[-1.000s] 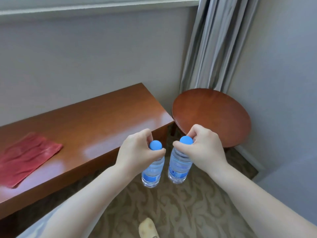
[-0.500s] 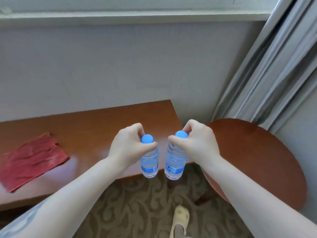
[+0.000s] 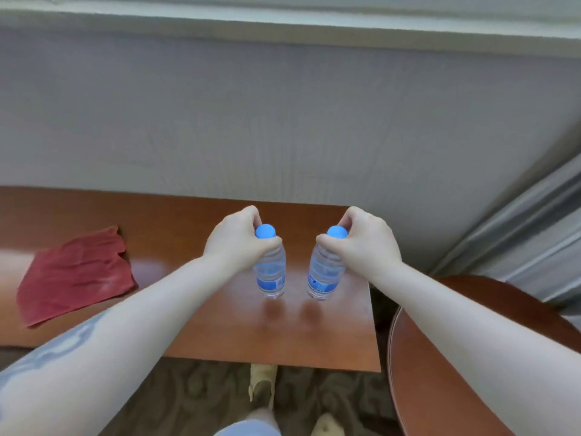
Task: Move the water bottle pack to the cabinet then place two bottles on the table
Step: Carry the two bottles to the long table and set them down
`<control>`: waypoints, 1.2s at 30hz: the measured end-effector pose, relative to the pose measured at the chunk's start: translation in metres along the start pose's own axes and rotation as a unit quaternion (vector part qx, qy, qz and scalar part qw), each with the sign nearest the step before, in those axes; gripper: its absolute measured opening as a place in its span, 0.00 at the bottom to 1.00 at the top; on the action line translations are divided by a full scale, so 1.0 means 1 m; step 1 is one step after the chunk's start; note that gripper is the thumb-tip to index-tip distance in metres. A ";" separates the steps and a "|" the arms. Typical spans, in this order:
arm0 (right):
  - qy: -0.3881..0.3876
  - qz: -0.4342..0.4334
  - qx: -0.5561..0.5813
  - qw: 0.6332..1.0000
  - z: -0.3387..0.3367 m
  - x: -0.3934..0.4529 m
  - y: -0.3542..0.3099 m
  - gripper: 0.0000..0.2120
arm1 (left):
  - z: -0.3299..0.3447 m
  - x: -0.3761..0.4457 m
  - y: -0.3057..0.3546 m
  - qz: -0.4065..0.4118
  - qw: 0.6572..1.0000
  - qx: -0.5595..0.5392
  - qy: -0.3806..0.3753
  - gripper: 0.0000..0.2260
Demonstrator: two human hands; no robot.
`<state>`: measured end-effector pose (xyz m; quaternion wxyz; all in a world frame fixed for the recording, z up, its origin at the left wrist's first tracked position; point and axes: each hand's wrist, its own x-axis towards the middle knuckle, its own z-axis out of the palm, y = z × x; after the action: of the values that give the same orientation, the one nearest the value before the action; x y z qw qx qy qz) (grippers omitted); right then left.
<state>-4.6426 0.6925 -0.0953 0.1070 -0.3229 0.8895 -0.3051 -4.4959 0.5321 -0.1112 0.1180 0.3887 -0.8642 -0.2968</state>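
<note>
Each hand gripped a bottle by its neck over the glossy wooden table (image 3: 220, 335): left hand (image 3: 239, 239) the left bottle (image 3: 271, 275), right hand (image 3: 366, 240) the right bottle (image 3: 323, 276); whether their bases touched was unclear; a red cloth (image 3: 75, 275) lay left, by the grey wall (image 3: 283, 121)

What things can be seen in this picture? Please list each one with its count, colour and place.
water bottle: 2, clear with blue caps and blue labels, upright over the right end of the rectangular table, left one and right one, held by the necks
rectangular table: 1, reddish-brown wood, along the wall
cloth: 1, red, lying on the left part of the rectangular table
round table: 1, reddish-brown, right of the rectangular table
curtain: 1, grey, right edge
wall: 1, pale grey, behind the rectangular table
carpet: 1, brown patterned, floor
slipper: 1 clearly seen, beige, on the carpet
left hand: 1, fingers closed on the left bottle
right hand: 1, fingers closed on the right bottle
</note>
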 end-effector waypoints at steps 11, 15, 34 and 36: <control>-0.056 0.039 -0.014 0.998 0.067 0.095 -0.011 0.16 | 0.028 0.104 -0.034 -0.025 0.999 0.016 -0.045 0.17; -0.050 0.047 -0.007 0.998 0.082 0.128 -0.017 0.17 | 0.026 0.140 -0.037 -0.015 0.998 0.042 -0.050 0.18; -0.033 0.036 0.011 0.999 0.119 0.227 -0.037 0.14 | 0.036 0.245 -0.041 -0.002 1.000 -0.015 -0.027 0.15; -0.027 0.036 0.014 0.999 0.121 0.232 -0.037 0.15 | 0.036 0.250 -0.041 0.000 1.000 -0.016 -0.026 0.15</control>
<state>-4.7555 0.4641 -0.1669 0.1463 -0.2973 0.8928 -0.3051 -4.6543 0.3406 -0.1717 0.1022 0.3787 -0.8622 -0.3205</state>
